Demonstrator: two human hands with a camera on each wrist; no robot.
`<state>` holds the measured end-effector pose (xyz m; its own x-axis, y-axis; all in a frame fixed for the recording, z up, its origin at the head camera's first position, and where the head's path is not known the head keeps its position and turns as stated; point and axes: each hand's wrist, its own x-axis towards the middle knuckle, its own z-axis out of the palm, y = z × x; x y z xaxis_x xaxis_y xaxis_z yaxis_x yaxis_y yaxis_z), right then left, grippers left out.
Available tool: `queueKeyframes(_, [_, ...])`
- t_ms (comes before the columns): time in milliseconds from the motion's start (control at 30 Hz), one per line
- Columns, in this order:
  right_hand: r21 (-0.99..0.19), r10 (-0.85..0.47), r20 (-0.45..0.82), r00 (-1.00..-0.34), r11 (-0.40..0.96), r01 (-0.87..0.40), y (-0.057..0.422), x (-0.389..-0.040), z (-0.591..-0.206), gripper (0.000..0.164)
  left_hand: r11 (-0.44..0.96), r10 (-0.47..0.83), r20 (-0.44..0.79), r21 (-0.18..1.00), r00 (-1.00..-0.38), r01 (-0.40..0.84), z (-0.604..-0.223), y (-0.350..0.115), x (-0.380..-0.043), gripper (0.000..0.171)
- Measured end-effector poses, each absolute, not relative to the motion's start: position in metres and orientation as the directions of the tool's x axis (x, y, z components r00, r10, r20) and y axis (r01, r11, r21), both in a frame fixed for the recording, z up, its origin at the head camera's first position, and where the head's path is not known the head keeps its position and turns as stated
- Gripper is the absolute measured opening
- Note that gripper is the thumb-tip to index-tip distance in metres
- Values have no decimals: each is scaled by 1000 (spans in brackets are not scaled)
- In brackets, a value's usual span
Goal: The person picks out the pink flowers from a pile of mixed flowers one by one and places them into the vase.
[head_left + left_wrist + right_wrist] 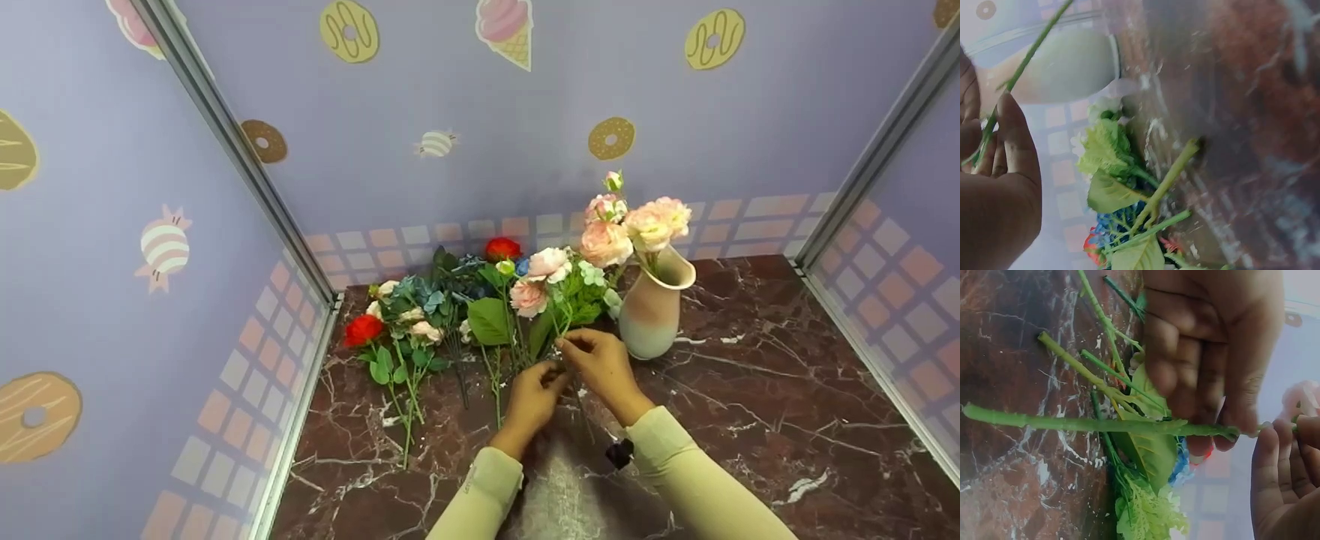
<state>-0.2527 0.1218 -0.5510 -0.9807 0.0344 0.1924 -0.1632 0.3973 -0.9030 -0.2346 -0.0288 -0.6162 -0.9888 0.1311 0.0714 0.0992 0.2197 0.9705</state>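
Observation:
My left hand (pixel 536 397) and right hand (pixel 604 367) are close together at the middle of the table, to the left of the vase (pixel 649 322). Between thumb and fingers, both pinch one green flower stem (pixel 1072 424). In the right wrist view the left hand (pixel 1213 343) grips lower down, with the bare stem end sticking out below it. Higher on the stem is the right hand (pixel 1292 489). In the head view the stem runs up toward pale pink blooms (pixel 550 264); leaves behind partly obscure where it joins them. Pink and peach flowers (pixel 652 225) stand in the vase.
Several loose artificial flowers lie on the dark marbled table (pixel 750 450) along the back left: a red rose (pixel 364 330), a blue-green bunch (pixel 427 292) and another red bloom (pixel 502 249). Patterned purple panels (pixel 525 165) enclose the back and sides.

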Motion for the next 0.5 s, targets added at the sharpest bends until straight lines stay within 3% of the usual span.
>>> queueKeyframes(267, [-897,26,191,-981,410,-164,121,-250,-548,7,172,110,60,982,-992,79,-611,-31,-236,13])
queueKeyframes(500, [-842,3,278,-961,482,-242,126,-249,-536,6,132,149,76,987,-986,96,-613,-32,-236,24])
